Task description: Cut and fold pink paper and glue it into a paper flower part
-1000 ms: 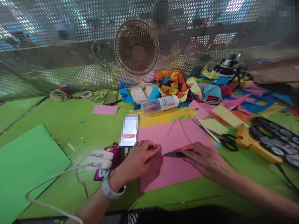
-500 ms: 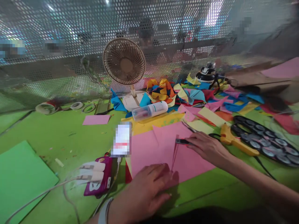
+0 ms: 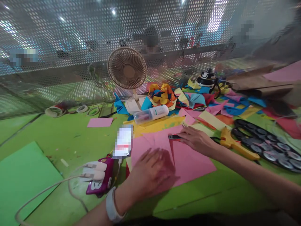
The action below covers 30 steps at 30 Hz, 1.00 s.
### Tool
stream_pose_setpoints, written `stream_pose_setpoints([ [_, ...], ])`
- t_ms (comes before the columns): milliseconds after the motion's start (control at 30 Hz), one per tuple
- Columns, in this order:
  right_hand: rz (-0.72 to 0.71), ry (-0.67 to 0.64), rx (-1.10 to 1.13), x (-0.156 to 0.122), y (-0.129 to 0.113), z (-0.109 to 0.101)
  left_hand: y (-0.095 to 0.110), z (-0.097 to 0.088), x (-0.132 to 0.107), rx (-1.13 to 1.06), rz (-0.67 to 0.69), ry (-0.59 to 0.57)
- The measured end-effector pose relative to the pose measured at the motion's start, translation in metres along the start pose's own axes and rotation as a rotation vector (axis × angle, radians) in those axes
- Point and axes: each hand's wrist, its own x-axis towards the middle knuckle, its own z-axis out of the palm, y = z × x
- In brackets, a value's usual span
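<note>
A sheet of pink paper (image 3: 192,166) lies flat before me, with a narrow slit running up its middle from near my left hand. My left hand (image 3: 151,171) rests palm down on the sheet, left of the slit, fingers stretched out. My right hand (image 3: 196,141) is closed around a utility knife (image 3: 174,137), dark with a silvery front end. Its front end sits on the paper at the upper end of the slit; the blade itself is too small to make out. Yellow paper (image 3: 160,124) lies just beyond the pink sheet.
A phone (image 3: 123,141) and a purple power strip (image 3: 101,175) with cables lie left. Behind stand a fan (image 3: 128,70) and a lying plastic bottle (image 3: 151,114). Folded paper scraps (image 3: 192,99), a yellow glue gun (image 3: 230,144) and a black tray (image 3: 265,144) are right. Green paper (image 3: 25,182) lies far left.
My right hand has moved left and slightly up with the utility knife. The slit's upper end has shifted left. My left hand has slid up and left over the pink sheet.
</note>
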Motion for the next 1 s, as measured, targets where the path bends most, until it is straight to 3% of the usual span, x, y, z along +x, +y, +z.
stream_pose_setpoints([
  [167,0.124,0.047,0.029,-0.013,0.007,-0.007,-0.026,0.014,0.012,0.133,-0.136,0.002],
  [367,0.255,0.067,0.224,-0.029,0.012,-0.012,-0.02,0.019,0.023,0.184,-0.172,0.011],
  [467,0.431,0.032,0.531,-0.034,0.009,-0.017,-0.005,0.027,0.03,0.237,-0.243,0.075],
  [633,0.807,-0.145,1.306,-0.038,-0.001,-0.026,0.021,0.037,0.039,0.362,-0.389,0.15],
  [733,0.768,-0.192,1.494,-0.045,-0.003,-0.025,0.02,0.029,0.035,0.367,-0.363,0.165],
  [867,0.674,-0.277,1.403,-0.051,-0.007,-0.015,-0.003,0.019,0.024,0.332,-0.337,0.226],
  [1000,0.637,-0.311,1.316,-0.045,-0.018,-0.015,-0.018,0.028,0.017,0.307,-0.306,0.147],
])
